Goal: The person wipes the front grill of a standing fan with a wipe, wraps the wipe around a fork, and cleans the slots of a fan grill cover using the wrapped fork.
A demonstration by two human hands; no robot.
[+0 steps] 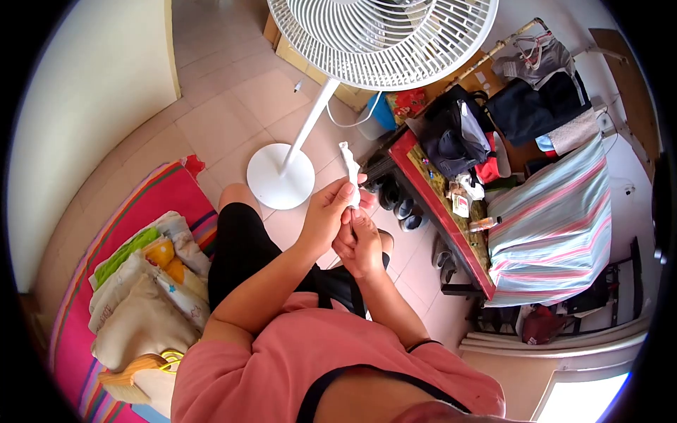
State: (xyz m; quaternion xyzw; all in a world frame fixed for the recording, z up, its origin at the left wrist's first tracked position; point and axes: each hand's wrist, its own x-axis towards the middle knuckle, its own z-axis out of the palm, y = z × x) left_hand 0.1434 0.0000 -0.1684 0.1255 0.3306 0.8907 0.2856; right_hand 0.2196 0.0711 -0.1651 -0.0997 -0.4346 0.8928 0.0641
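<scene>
White wrap point(350, 163): prob. light, soft; best held mid-length
L hand point(328, 213): wrap gripped
R hand point(361, 244): near end apptly. pinched

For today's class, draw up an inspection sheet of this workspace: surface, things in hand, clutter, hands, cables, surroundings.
Surface: tiled floor, below the raised hands.
Things in hand: one slender white item, held in the air; what it is cannot be told.
Clutter: folded cloths on the striped mat, with a brush close by; a bottle on the red-edged table; shoes on the floor by it.
Hands: left hand closed around the item's lower part; right hand pinching at its lower end.
Cables: white cord looping near the fan's pole.
Surroundings: standing fan ahead; striped cloth draped at the right.
</scene>
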